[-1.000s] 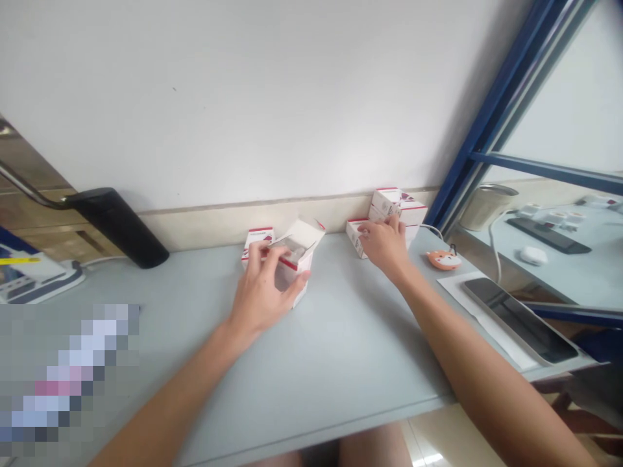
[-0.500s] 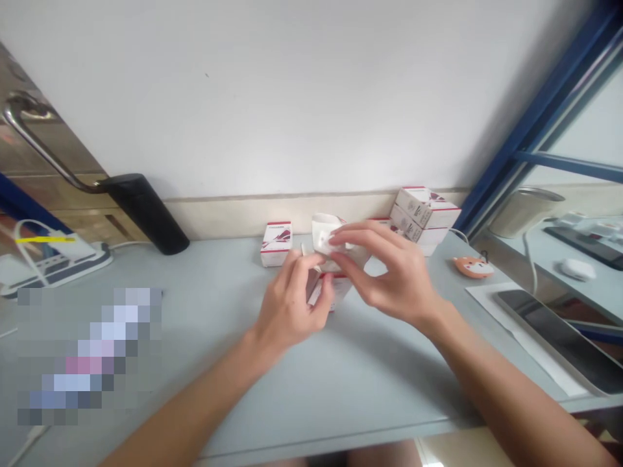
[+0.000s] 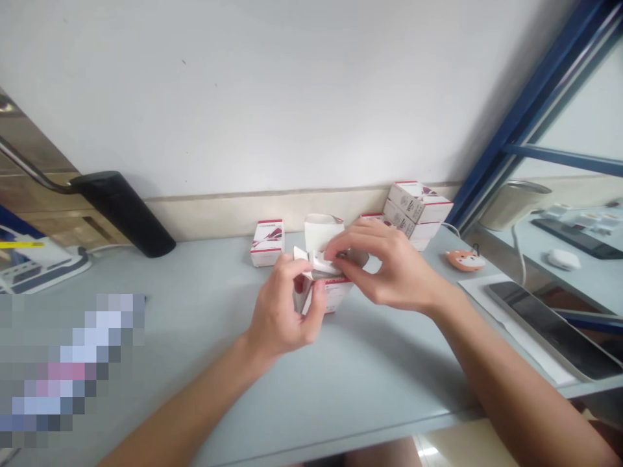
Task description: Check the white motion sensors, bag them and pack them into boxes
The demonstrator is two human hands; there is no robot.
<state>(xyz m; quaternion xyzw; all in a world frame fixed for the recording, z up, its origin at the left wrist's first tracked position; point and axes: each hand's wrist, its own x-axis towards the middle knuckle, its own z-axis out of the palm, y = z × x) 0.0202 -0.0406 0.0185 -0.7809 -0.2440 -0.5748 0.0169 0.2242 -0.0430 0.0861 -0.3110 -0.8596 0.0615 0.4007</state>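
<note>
A small white and red cardboard box [image 3: 335, 297] stands on the desk with its top flaps raised. My left hand [image 3: 287, 301] grips the box's near left edge between thumb and fingers. Thumb and fingertips of my right hand [image 3: 384, 263] pinch a small white object [image 3: 322, 263] at the box's opening. What kind of object it is, I cannot make out, since the fingers cover part of it. Behind my left hand sits another closed box [image 3: 267, 242] of the same print.
Similar boxes [image 3: 419, 211] are stacked by the wall at the right. Nearby lie an orange animal-shaped item [image 3: 466, 259] and a dark phone [image 3: 549, 327] on white paper. At the left are a black cylinder [image 3: 124, 211] and a power strip [image 3: 46, 269]; a blurred-out patch covers the desk's left front.
My right hand has lowered slightly with the small white object, which is now at the box's opening. The flaps and box front show more clearly. The whole view has shifted a little.
</note>
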